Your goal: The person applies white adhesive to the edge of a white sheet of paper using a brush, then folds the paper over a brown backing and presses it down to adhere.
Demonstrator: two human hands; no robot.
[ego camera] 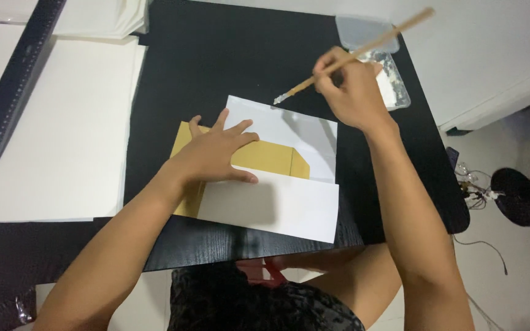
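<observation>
My left hand (pixel 216 150) lies flat, fingers spread, on a mustard-yellow envelope (pixel 271 158) on the black table (pixel 216 55). One white sheet (pixel 295 132) lies under the envelope's far side and another white sheet (pixel 277 205) covers its near side. My right hand (pixel 351 89) is raised over the far white sheet and grips a wooden brush (pixel 363 49), whose white-coated tip points down and left, just above the sheet's top edge.
A clear plastic tub (pixel 394 73) with white paste and its lid sits at the table's far right, behind my right hand. Large white sheets (pixel 62 122) and a long black ruler (pixel 13 86) cover the left side. A fan base and cables lie on the floor at right.
</observation>
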